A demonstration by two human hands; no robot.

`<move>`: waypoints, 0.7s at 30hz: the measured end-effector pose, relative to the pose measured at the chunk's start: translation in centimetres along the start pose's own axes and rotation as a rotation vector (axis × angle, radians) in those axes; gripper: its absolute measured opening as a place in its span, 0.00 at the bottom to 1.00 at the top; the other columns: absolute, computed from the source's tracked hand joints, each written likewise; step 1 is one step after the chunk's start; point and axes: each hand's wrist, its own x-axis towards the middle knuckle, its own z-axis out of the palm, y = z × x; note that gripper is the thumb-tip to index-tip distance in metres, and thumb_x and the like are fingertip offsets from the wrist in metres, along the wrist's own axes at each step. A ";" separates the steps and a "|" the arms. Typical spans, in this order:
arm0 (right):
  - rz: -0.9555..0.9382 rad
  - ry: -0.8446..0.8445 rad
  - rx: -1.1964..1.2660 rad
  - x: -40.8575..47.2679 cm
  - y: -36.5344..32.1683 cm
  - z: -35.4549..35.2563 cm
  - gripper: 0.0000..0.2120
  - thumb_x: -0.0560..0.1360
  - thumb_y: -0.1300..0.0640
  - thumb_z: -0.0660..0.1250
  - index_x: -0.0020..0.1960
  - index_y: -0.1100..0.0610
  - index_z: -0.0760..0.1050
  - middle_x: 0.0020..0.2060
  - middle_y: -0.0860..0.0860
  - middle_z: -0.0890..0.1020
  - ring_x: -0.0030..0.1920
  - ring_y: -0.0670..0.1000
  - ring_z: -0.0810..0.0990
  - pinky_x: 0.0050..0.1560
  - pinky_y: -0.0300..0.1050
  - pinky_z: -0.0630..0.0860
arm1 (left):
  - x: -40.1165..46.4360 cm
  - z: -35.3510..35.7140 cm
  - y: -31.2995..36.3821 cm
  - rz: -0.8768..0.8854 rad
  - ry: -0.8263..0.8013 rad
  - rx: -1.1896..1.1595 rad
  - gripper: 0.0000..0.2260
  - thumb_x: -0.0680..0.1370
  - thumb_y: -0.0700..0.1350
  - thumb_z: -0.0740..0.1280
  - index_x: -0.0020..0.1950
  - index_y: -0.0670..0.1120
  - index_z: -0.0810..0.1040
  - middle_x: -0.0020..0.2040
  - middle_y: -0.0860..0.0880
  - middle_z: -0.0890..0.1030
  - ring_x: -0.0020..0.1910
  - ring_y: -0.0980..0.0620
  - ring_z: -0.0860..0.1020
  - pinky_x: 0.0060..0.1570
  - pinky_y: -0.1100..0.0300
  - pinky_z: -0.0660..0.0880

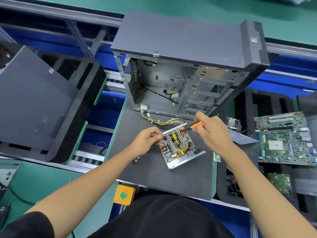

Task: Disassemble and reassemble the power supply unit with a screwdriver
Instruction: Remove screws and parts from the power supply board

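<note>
On the dark mat in the middle of the worktop (171, 182) sits the power supply unit (180, 148), cover off, circuit board showing, its yellow cable bundle (159, 121) trailing back toward the one open PC case (185, 66) standing right behind it. Left hand (147, 140) pinches the near-left edge of the unit's metal frame. Right hand (211, 133) is wrapped round one orange-and-black screwdriver (192, 126), angled down over the unit's far edge. A few small dark screws (135, 160) lie loose on the mat by the left wrist. One motherboard (284, 138) off to the right, one side panel (32, 103) on a tray at left.
</note>
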 end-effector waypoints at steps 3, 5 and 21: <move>-0.009 0.005 -0.025 0.0 0.7 -0.2 0.08 0.74 0.56 0.62 0.43 0.46 0.64 0.23 0.48 0.69 0.30 0.48 0.69 0.30 0.43 0.56 | 0.2 0.5 0.2 -0.009 -0.017 -0.001 0.08 0.83 0.32 0.61 0.47 0.41 0.76 0.38 0.45 0.82 0.36 0.53 0.83 0.41 0.63 0.79; -0.026 0.026 -0.035 0.1 0.8 -0.5 0.07 0.74 0.56 0.63 0.43 0.47 0.65 0.23 0.49 0.68 0.30 0.48 0.69 0.30 0.42 0.55 | 0.3 0.7 0.3 -0.014 -0.024 -0.010 0.08 0.83 0.32 0.61 0.47 0.41 0.76 0.37 0.47 0.83 0.36 0.53 0.83 0.41 0.63 0.79; -0.169 -0.011 -0.121 0.0 0.7 -3.3 0.04 0.71 0.52 0.54 0.45 0.47 0.66 0.26 0.46 0.67 0.36 0.43 0.68 0.33 0.50 0.73 | 1.0 2.6 1.6 -0.003 -0.062 0.107 0.08 0.83 0.34 0.63 0.46 0.42 0.76 0.37 0.48 0.84 0.37 0.50 0.83 0.42 0.59 0.79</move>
